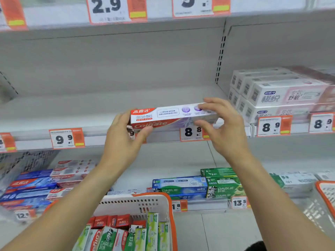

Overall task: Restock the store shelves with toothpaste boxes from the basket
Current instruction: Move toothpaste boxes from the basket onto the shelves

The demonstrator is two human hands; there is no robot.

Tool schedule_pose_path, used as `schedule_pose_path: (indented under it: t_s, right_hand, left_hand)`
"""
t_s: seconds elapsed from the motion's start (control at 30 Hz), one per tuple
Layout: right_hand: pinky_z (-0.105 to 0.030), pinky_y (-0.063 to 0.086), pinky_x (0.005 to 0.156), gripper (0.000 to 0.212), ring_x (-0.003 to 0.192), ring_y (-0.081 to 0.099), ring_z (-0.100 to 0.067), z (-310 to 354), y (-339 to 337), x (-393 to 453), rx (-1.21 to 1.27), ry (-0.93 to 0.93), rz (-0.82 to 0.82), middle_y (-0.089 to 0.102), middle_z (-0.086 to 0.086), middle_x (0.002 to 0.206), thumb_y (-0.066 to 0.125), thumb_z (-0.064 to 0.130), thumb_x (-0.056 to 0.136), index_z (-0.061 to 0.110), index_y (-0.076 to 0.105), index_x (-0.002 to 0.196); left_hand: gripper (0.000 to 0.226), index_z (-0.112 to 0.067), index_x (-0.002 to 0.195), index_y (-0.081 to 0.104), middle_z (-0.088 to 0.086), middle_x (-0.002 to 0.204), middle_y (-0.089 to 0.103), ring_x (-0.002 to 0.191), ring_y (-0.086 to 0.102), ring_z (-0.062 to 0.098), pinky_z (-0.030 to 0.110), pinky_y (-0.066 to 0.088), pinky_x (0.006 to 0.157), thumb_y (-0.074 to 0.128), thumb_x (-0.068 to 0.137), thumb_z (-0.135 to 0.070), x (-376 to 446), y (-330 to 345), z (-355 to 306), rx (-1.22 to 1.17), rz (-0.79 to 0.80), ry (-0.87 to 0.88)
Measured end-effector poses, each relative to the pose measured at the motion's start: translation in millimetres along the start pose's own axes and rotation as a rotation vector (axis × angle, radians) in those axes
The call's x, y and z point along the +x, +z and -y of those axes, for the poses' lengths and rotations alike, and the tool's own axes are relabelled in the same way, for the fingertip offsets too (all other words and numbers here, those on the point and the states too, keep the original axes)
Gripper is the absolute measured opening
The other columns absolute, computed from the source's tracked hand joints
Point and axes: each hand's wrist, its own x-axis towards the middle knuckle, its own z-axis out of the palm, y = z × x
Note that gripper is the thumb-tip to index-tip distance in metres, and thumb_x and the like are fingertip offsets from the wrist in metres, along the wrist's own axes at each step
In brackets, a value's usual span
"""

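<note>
Toothpaste box point(172, 115), long red-and-white Colgate carton at frame centre, is pinched at its ends by left hand point(123, 134) and right hand point(223, 124) fingers; I'd slide it level onto the bare grey shelf point(72, 109).

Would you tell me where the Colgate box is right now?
The Colgate box is mid-frame, held between the left hand and right hand at the middle shelf's edge.

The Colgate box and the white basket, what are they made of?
Colgate box: likely thin glossy cardboard, judging by its sharp folded edges and printed faces. Basket: looks like matte moulded plastic, with rows of punched slots and an orange rim.
</note>
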Motion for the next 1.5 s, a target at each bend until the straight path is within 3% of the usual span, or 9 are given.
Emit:
schedule_pose_path:
  t_s: [0.2,0.4,0.67,0.8,0.97,1.17,1.33,1.43,1.5]
  right_hand:
    - [-0.004,0.032,0.102,0.031,0.124,0.05,-0.015,-51,-20,16,-0.14,0.064,-0.221,0.053,-0.008,0.135,0.078,0.009,0.084,0.017,0.074,0.114]
    - [-0.023,0.04,0.099,0.032,0.121,0.054,-0.017,-79,-28,16,-0.325,0.184,0.009,0.057,-0.002,0.134,0.071,0.019,0.091,0.02,0.07,0.123]
    - [-0.039,0.037,0.113,0.035,0.13,0.05,-0.027,-84,-37,13,-0.372,0.199,0.019,0.061,-0.007,0.13,0.076,0.017,0.087,0.011,0.069,0.121]
    - [-0.031,0.023,0.116,0.037,0.139,0.041,-0.031,-74,-28,8,-0.419,0.194,0.018,0.062,-0.007,0.133,0.071,0.01,0.089,0.009,0.067,0.126]
    - [-0.059,0.025,0.118,0.038,0.131,0.048,-0.039,-59,-10,0,-0.551,0.102,0.013,0.064,-0.012,0.128,0.07,0.001,0.084,0.008,0.068,0.121]
    - [-0.046,0.029,0.119,0.041,0.137,0.042,-0.036,-51,-3,-7,-0.471,0.097,0.069,0.058,-0.013,0.136,0.062,0.001,0.09,0.005,0.061,0.131]
    - [-0.043,0.031,0.119,0.045,0.142,0.035,-0.028,-47,-2,-12,-0.433,0.138,0.063,0.047,-0.01,0.146,0.064,0.006,0.091,0.008,0.058,0.135]
    - [-0.03,0.04,0.107,0.037,0.128,0.047,-0.022,-25,-2,-15,-0.292,0.102,-0.079,0.048,-0.008,0.138,0.067,0.008,0.088,0.012,0.063,0.125]
    - [-0.03,0.048,0.094,0.028,0.106,0.059,-0.016,-2,8,-19,-0.185,0.053,-0.103,0.06,-0.003,0.117,0.066,0.006,0.086,0.012,0.066,0.113]
  left_hand:
    - [0.055,-0.018,0.132,0.055,-0.014,0.112,0.066,0.096,0.058,0.002,-0.001,0.036,0.08,0.08,0.084,-0.029,54,77,-24,-0.053,0.018,-0.008]
    - [0.037,-0.02,0.119,0.067,-0.005,0.109,0.074,0.103,0.068,0.016,0.031,0.052,0.09,0.072,0.088,-0.04,59,102,-15,0.091,0.163,-0.047]
    - [0.034,-0.024,0.127,0.061,-0.006,0.113,0.074,0.11,0.064,0.024,0.044,0.045,0.1,0.064,0.095,-0.034,57,106,-18,0.246,0.305,0.029]
    - [0.026,-0.022,0.123,0.055,-0.003,0.11,0.073,0.106,0.062,0.028,0.044,0.043,0.096,0.054,0.099,-0.032,58,112,-20,0.342,0.344,0.067]
    - [0.041,-0.015,0.136,0.051,0.005,0.117,0.065,0.115,0.053,0.032,0.043,0.038,0.098,0.057,0.099,-0.032,54,114,-20,0.352,0.286,0.083]
    - [0.027,-0.024,0.119,0.068,0.0,0.104,0.072,0.101,0.061,0.024,0.043,0.047,0.095,0.065,0.093,-0.026,45,112,-21,0.163,0.159,0.101]
    - [0.034,-0.028,0.128,0.064,-0.003,0.113,0.072,0.113,0.055,0.024,0.04,0.042,0.101,0.062,0.095,-0.027,44,108,-18,0.17,0.184,0.136]
    - [0.035,-0.018,0.127,0.063,-0.002,0.123,0.066,0.121,0.051,0.018,0.033,0.037,0.104,0.064,0.093,-0.025,25,90,-15,0.147,0.056,0.239]
    - [0.025,-0.014,0.116,0.066,-0.004,0.112,0.067,0.11,0.055,0.01,0.025,0.04,0.097,0.066,0.091,-0.019,5,67,-7,0.107,0.016,0.294]
